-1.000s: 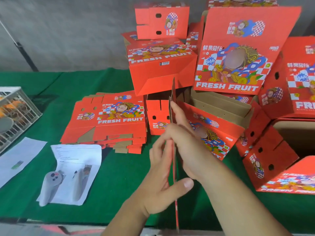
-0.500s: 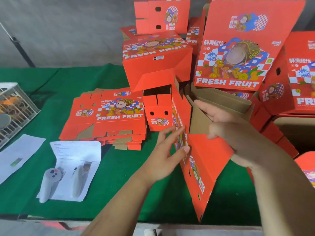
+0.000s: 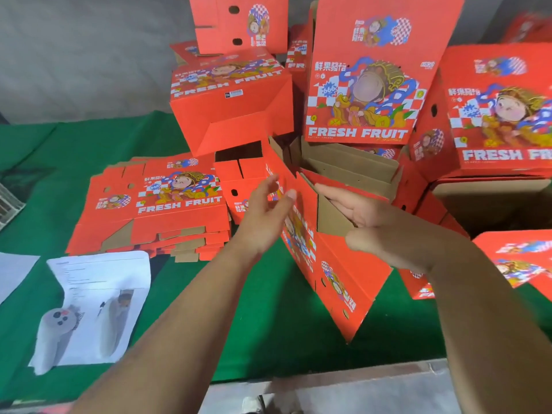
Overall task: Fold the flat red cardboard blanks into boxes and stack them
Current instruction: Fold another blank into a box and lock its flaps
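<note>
Whereas a second earlier I had logged the blank (image 3: 331, 264) pressed flat and edge-on between both palms, it now stood opened into a sleeve over the table (image 3: 268, 324), left hand (image 3: 265, 216) flat-fingered against its printed side, right hand (image 3: 370, 222) spread open inside; bottom flaps unfolded.

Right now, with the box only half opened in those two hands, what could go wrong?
1. The half-open box rests on one bottom corner, with the left hand flat against its printed side and the right hand reaching inside. With no firm grip, it could tip or fold shut.
2. The folded boxes behind are heaped unevenly and leaning; a bump might topple them.
3. The pile of flat blanks sits close to the left arm, which might knock it crooked.
</note>
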